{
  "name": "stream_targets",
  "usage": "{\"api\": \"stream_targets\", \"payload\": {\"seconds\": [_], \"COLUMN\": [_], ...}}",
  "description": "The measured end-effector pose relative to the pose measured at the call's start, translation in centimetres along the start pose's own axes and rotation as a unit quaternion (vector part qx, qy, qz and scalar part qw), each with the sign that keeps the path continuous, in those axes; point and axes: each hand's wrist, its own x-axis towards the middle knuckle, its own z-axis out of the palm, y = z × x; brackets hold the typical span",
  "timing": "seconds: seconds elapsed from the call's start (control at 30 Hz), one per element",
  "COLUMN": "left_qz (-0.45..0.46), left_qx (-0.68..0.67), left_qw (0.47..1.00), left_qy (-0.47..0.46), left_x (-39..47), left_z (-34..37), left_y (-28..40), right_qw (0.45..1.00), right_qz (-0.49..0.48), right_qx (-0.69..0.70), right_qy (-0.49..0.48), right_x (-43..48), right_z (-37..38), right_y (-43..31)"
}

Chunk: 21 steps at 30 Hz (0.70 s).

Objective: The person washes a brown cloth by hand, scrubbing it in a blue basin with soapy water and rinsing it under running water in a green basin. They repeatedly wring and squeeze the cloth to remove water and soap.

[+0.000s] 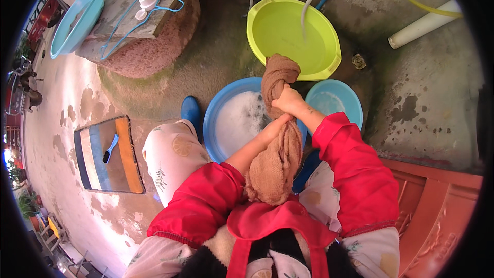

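A twisted brown cloth (276,162), which looks wet, is held in both hands above a blue basin (210,123) of sudsy water. My left hand (278,126) grips its middle, nearer my body. Just beyond it, my right hand (287,99) closes around the upper part. The cloth's far end reaches the near rim of a yellow-green basin (254,34) with water and a pale hose in it. To the right of the blue basin stands a smaller light-blue basin (359,108) with cloudy water.
A stone slab (131,23) at upper left bears a blue hanger (135,27), white containers (148,0) and a turquoise basin (58,38). A blue brush (112,147) lies on a striped mat (129,154). A white pipe (420,25) and a red panel (436,208) are at right.
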Motion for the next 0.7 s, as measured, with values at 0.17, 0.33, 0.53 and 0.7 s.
{"api": "stream_targets", "payload": {"seconds": [0.17, 0.33, 0.53, 0.7], "left_qz": [0.086, 0.127, 0.366, -0.035], "left_qx": [-0.047, -0.230, 0.207, -0.337], "left_qw": [0.994, 0.959, 0.902, 0.933], "left_qy": [0.043, -0.108, -0.095, -0.119], "left_x": [-2.7, -1.4, 4.9, -0.3], "left_z": [5.2, 7.7, 2.5, 9.4], "left_y": [6.1, 11.2, 9.0, 13.1], "right_qw": [0.909, 0.763, 0.980, 0.837], "right_qz": [-0.018, -0.054, -0.072, -0.036], "right_qx": [0.417, 0.636, 0.166, 0.546], "right_qy": [-0.017, 0.097, 0.085, -0.021], "right_x": [0.8, -1.6, -5.1, -3.8], "right_z": [-4.4, -6.1, -11.7, -12.2], "right_y": [-0.3, -3.9, -5.1, 4.0]}}
